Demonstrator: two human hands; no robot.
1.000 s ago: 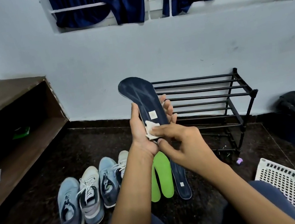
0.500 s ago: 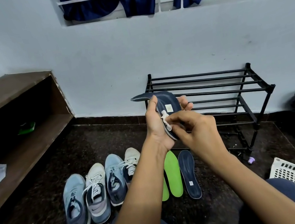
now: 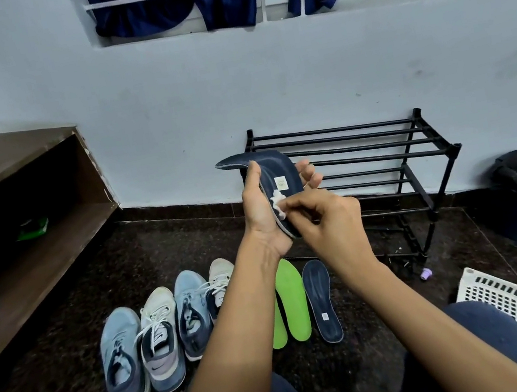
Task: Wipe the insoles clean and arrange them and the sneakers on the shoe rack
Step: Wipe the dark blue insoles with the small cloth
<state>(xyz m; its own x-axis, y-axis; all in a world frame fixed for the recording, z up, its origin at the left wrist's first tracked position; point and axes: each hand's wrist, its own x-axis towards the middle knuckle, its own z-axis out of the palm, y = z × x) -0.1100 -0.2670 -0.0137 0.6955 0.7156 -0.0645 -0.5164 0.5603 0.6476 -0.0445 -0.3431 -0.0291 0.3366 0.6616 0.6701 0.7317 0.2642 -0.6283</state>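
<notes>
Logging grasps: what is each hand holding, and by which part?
The left hand grips the dark blue foam insole across its labelled lower half, thumb on one edge. The right hand pinches a small white wipe against that insole.

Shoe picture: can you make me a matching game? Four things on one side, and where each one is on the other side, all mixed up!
Things:
1. white wipe
2. green insoles
3. shoe rack
4. white basket

Places:
A. standing against the wall
B. on the floor at the right edge of the picture
C. on the floor between the sneakers and a flat dark blue insole
D. pinched in the right hand, against the curved insole that the left hand holds

Pairs: 1-D, 2-C, 3-A, 4-B
</notes>
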